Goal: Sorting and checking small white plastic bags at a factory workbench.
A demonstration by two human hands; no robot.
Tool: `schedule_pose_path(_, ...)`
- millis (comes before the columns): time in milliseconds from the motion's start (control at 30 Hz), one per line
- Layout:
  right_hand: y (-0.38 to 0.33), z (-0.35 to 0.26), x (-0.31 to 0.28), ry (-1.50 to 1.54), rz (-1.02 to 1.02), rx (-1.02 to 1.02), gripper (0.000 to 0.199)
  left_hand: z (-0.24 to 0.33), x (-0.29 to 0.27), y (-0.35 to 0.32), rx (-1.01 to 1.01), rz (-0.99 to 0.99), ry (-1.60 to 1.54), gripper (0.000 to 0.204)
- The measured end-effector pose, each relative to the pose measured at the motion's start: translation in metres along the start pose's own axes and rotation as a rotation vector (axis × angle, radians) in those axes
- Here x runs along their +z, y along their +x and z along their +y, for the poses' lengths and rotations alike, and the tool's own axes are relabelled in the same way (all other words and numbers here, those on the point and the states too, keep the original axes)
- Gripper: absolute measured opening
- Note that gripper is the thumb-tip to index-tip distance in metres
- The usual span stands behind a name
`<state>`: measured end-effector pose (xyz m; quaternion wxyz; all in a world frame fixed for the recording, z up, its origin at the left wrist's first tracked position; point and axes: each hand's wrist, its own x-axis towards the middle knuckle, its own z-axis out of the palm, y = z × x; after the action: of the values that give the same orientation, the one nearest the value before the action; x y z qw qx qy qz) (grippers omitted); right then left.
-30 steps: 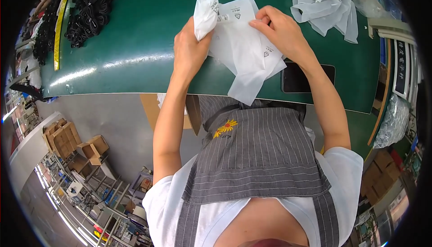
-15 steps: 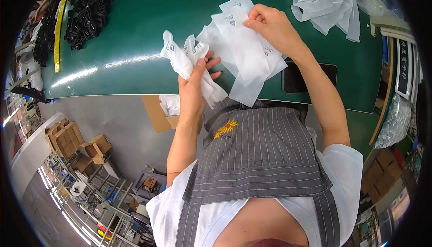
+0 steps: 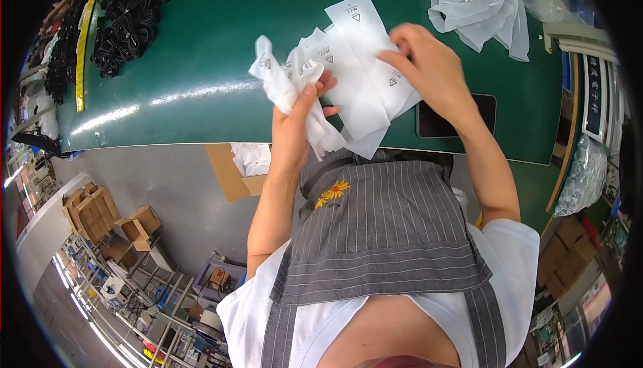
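My left hand [image 3: 293, 130] is closed round a crumpled bunch of thin white plastic bags [image 3: 273, 81], which stick out above and below the grip. Just right of it, flat white bags [image 3: 358, 66] lie fanned in an overlapping pile on the green table [image 3: 194, 50], printed with small dark marks. At the pile's right edge is my right hand [image 3: 432, 70], its thumb and index finger apart and slightly blurred. I see nothing held between them; its other fingertips are partly hidden.
Bundled black cables [image 3: 127, 23] cover the far left, by a yellow strip [image 3: 86, 46]. A larger heap of white bags [image 3: 479, 6] is at the far right. A dark phone-like slab [image 3: 479, 117] lies near the front edge. Below the table stands an open carton [image 3: 224, 174].
My right hand has come off the bag it was pinching and moved slightly right, its fingers parting. The bags in the pile have shifted. My left hand moved slightly right with its bunch.
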<state>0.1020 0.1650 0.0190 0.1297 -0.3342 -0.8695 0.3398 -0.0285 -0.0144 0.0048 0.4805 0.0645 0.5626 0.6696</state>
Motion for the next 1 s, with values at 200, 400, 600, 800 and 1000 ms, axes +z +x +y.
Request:
schedule_pose_path(200, -0.032, 0.021, -0.020, 0.122, -0.192, 0.109, 0.017, -0.007, -0.004, 0.008, -0.047, -0.028, -0.034, 0.041)
schedule_pose_path(400, -0.022, 0.000, -0.084, 0.678, -0.094, 0.064, 0.009, -0.007, -0.006, 0.005, -0.015, -0.006, -0.023, 0.042)
schedule_pose_path(600, 0.027, -0.022, -0.063, 0.665, -0.268, -0.232, 0.016, -0.003, -0.007, 0.001, -0.010, 0.001, -0.102, 0.041)
schedule_pose_path(800, 0.044, -0.013, 0.050, 0.381, -0.279, -0.184, 0.017, 0.007, -0.034, -0.016, 0.124, 0.281, -0.151, 0.039)
schedule_pose_path(1000, 0.056, -0.005, 0.042, 0.136, 0.236, -0.173, 0.029, 0.005, -0.019, -0.023, -0.097, 0.033, -0.201, 0.034)
